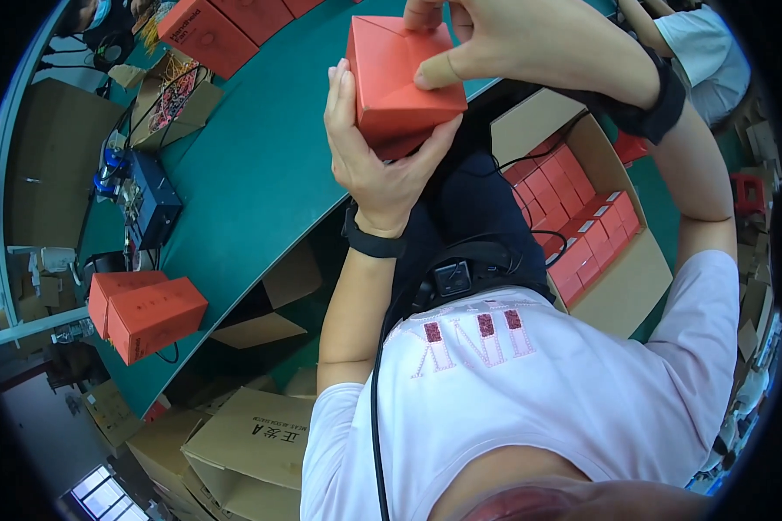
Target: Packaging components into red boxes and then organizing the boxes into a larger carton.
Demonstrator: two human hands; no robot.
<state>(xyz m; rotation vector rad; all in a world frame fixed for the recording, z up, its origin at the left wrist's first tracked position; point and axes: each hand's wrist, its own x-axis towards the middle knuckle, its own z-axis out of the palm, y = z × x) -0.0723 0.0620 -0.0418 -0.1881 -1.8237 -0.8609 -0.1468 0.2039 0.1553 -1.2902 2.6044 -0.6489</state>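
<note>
A red cardboard box (pixel 404 78) is held up over the edge of the green table, its creased end panel facing me. My left hand (pixel 378 169) is wrapped round its near side, the thumb along one side and the fingers along the other. From above, my right hand (pixel 487 43) grips the same box. Its thumb presses on the end panel near the right edge, and its other fingers bend over the far edge, partly cut off by the picture's top. Whether the end flaps are fully tucked I cannot tell.
On the green table (pixel 243 182) stand red boxes (pixel 156 317), a blue device (pixel 152 204) and a carton of cords (pixel 178 108). More red boxes (pixel 208 39) line its far side. At right, an open carton (pixel 613 304) holds several red boxes. Brown cartons (pixel 248 434) stand lower left.
</note>
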